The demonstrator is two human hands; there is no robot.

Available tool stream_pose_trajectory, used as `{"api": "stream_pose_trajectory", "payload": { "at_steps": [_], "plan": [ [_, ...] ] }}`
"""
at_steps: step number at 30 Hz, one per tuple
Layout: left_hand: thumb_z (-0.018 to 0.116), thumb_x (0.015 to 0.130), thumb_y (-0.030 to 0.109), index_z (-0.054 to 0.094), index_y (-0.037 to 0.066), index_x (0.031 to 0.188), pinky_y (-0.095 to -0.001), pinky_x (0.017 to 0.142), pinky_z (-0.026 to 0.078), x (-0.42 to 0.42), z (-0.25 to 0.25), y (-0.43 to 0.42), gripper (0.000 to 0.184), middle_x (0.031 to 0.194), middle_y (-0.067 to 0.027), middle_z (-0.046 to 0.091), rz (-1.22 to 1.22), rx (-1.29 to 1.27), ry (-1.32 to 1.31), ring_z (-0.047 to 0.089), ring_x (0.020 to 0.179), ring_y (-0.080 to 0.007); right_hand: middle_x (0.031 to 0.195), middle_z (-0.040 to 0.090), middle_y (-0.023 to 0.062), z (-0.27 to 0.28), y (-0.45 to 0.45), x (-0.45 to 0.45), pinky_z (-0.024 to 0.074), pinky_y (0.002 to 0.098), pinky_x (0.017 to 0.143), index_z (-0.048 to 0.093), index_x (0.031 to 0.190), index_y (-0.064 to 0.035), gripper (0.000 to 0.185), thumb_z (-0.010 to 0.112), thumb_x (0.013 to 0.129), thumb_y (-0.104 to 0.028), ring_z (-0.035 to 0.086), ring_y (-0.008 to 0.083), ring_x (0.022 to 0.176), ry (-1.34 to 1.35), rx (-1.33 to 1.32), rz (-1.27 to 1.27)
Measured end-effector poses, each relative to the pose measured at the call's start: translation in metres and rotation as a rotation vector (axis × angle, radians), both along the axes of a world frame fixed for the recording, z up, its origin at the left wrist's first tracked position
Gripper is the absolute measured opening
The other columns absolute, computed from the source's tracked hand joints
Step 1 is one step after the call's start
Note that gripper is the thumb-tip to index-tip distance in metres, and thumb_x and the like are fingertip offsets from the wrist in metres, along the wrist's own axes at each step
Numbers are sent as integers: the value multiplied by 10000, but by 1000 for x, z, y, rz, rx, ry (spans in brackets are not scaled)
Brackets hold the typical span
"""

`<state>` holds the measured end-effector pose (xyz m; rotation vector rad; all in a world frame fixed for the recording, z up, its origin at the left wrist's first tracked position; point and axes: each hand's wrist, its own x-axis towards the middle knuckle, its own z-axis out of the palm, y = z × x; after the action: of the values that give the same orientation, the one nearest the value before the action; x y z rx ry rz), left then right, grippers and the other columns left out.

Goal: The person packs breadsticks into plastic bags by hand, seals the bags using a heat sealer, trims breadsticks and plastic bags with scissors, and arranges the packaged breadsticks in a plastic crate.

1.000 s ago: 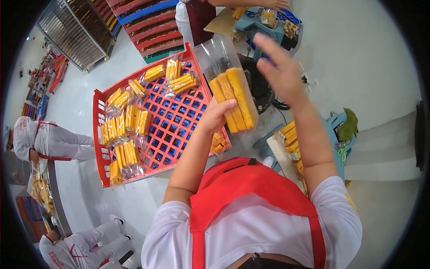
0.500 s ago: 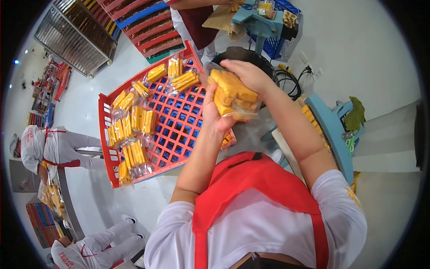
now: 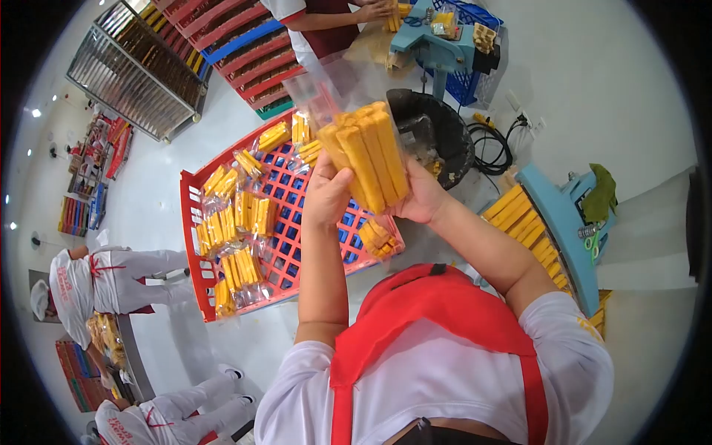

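Note:
Between my two hands stands a clear plastic bag of yellow sticks, baked-looking, its unfilled upper end reaching up and away from me. My left hand is closed round its left side, thumb across the front. On the lower right my right hand grips it, the fingers partly hidden behind the bag. Beneath lies a red plastic crate with a lattice bottom. Several filled bags line its left and far sides, and another bundle of yellow sticks sits at its near right corner.
To the right, a blue machine stands beside a row of yellow sticks. A black bin is beyond my right hand. A co-worker's hands are near another blue machine. Stacked crates and a rack stand behind.
The bag has turned from lying tilted to upright, its sticks now lengthwise towards me. My right hand has moved from its top down to its lower right side.

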<state>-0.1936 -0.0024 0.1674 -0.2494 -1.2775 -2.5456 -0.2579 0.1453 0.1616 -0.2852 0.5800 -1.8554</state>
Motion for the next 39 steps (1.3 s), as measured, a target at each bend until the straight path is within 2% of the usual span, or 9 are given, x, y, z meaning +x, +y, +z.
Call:
{"api": "stream_pose_trajectory", "payload": {
  "at_steps": [3, 7, 11, 15, 20, 23, 28, 32, 39],
  "plan": [
    [632, 746, 134, 208, 33, 1318, -317, 936, 322, 9, 33, 19, 719, 1225, -80, 384, 239, -236, -51, 397, 1121, -187, 1098, 537, 44, 6, -1, -6, 472, 361, 713, 459, 1162, -113, 442, 316, 894, -434, 548, 167, 946, -38, -69, -117],
    [598, 738, 58, -33, 54, 1351, -333, 948, 311, 17, 29, 22, 880, 1226, -111, 344, 409, -506, -8, 373, 1125, -212, 1125, 518, 71, 16, -4, 3, 446, 290, 782, 425, 1191, -22, 392, 448, 881, -261, 522, 125, 974, 326, 19, -404],
    [511, 796, 46, 58, 99, 1338, -366, 952, 316, 23, 43, 31, 708, 1235, -118, 345, 754, -220, 13, 375, 1138, -230, 1143, 507, 103, 26, 3, 17, 401, 243, 843, 422, 1206, 26, 437, 562, 823, -130, 483, 108, 1011, 800, 172, -399],
    [485, 818, 92, 89, 117, 1325, -376, 910, 372, 33, 42, 26, 644, 1218, -123, 360, 640, -83, 15, 406, 1111, -240, 1187, 479, 86, 33, 7, 24, 372, 260, 894, 427, 1206, 23, 396, 530, 835, -66, 455, 122, 1069, 1272, 194, -462],
    [476, 828, 280, 406, 19, 1170, -383, 861, 436, 42, 25, 10, 436, 1100, -125, 518, 262, 351, 6, 534, 988, -242, 1189, 478, 88, 44, 3, 22, 348, 268, 922, 404, 1219, 29, 402, 509, 847, -81, 444, 128, 1086, 919, 147, -273],
    [476, 827, 283, 384, 24, 1196, -390, 857, 446, 51, 17, 8, 461, 1139, -134, 496, 83, 523, 61, 518, 1023, -257, 1194, 468, 82, 34, -3, 16, 334, 269, 936, 348, 1254, 24, 444, 496, 852, -93, 441, 134, 1093, 684, 177, -175],
    [701, 655, 201, 285, 17, 1284, -369, 920, 381, 63, 10, 1, 775, 1223, -146, 424, -60, 76, 83, 461, 1099, -254, 1116, 507, 81, 22, -9, 14, 423, 263, 829, 282, 1293, -8, 593, 588, 794, -101, 513, 148, 1005, 576, 77, 128],
    [720, 659, 171, 207, 34, 1339, -330, 985, 267, 86, -25, -23, 863, 1297, -83, 359, -27, 35, -157, 337, 1200, -199, 1141, 491, 61, 5, -19, 20, 439, 292, 822, 288, 1297, -49, 624, 605, 760, -45, 499, 142, 1024, 412, 140, 305],
    [603, 773, 107, 336, 99, 1305, -305, 904, 340, 131, -63, -61, 595, 1195, -42, 448, 286, -610, -626, 423, 1074, -147, 1143, 496, 65, -47, -54, 46, 410, 271, 868, 299, 1287, -48, 635, 608, 736, 10, 488, 133, 1045, 586, 257, 111]
  ]
}}
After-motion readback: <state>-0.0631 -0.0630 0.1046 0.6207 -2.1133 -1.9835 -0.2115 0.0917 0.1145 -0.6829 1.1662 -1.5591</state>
